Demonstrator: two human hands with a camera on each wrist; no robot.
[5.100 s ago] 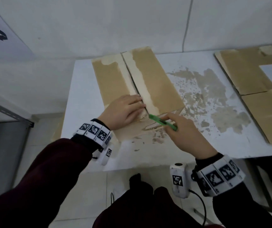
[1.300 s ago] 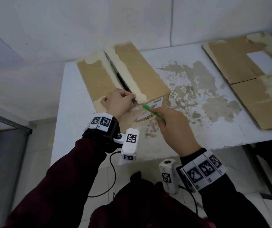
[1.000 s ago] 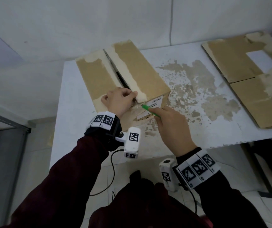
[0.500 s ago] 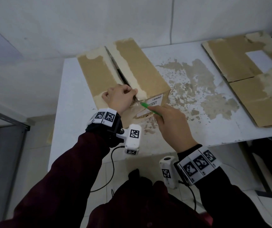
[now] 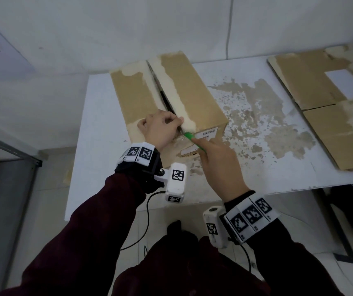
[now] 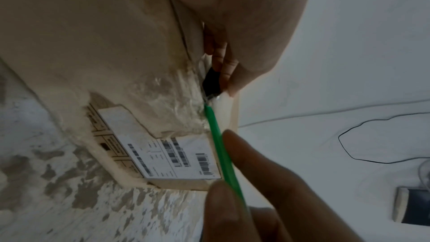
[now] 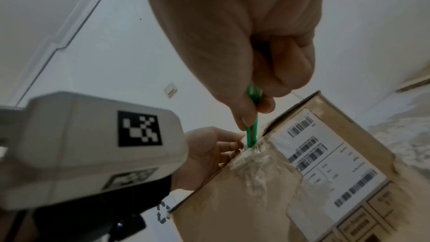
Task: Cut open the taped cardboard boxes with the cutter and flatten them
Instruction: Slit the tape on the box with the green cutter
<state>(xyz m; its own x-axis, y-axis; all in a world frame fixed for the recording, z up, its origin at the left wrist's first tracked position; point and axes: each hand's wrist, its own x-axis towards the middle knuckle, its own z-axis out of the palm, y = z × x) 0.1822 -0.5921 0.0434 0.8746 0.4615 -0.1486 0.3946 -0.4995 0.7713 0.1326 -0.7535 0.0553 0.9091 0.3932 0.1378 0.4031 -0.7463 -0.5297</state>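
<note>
Now, box (image 5: pixel 167 99): stands near tabletop's (image 5: pixel 90 116) back-left corner, top seam slit, near end w/ crinkled tape.
Left hand (image 5: pixel 160 129): fingers curled at near top edge, gripping flap by seam.
Right hand (image 5: pixel 220 165): pinching green cutter (image 6: pixel 218 141), tip in tape at top edge.
Handling: light, stiff board, prob. hollow; hold by flap edge, away from blade.
Vs 5.1 s ago: left hand lay flat on top then; box seen lower, cutter along near end.

You can't read any wording: the white shipping label (image 7: pixel 330 155) on the cardboard box (image 5: pixel 184 92) carries barcodes and blurred print, and a recycling-arrows sign (image 7: pixel 162 213) marks the box's lower corner.
</note>
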